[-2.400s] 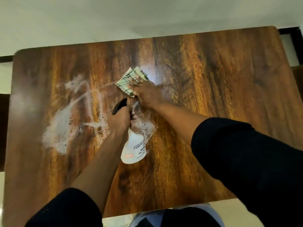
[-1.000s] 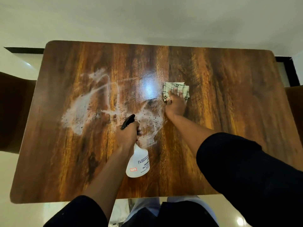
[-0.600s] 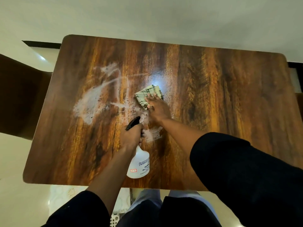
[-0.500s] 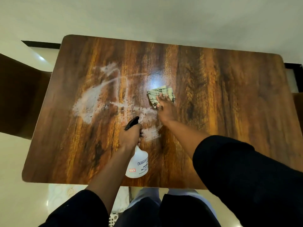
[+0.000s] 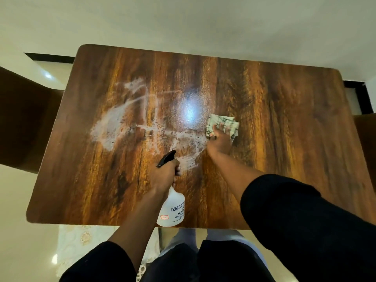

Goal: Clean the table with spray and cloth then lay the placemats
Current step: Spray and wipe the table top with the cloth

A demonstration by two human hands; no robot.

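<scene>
Right, nearest first: left hand (image 5: 165, 176) is wrapped around the neck of the bottle (image 5: 172, 210), nozzle aimed out toward the foam, base hanging near the near edge of the table (image 5: 284, 110). Probably parked there so it's ready to re-spray while staying out of the wiping lane. Can't tell if the base touches the top or floats just above it. Right hand (image 5: 220, 139) is further out, palm down with fingers spread flat on the folded cloth (image 5: 222, 124), pressing it to the wood rather than pinching it; flat contact suits wiping. Cloth sits just right of the glare spot, at the right end of the foam (image 5: 109, 127). Most foam lies to the left, well apart from the cloth, so cleaning looks early. Room: right half and far strip are bare wood, all four edges visible, so strokes can run long. A pale patterned sheet (image 5: 81, 241) shows on the floor below the near edge, possibly a placemat; can't confirm.
</scene>
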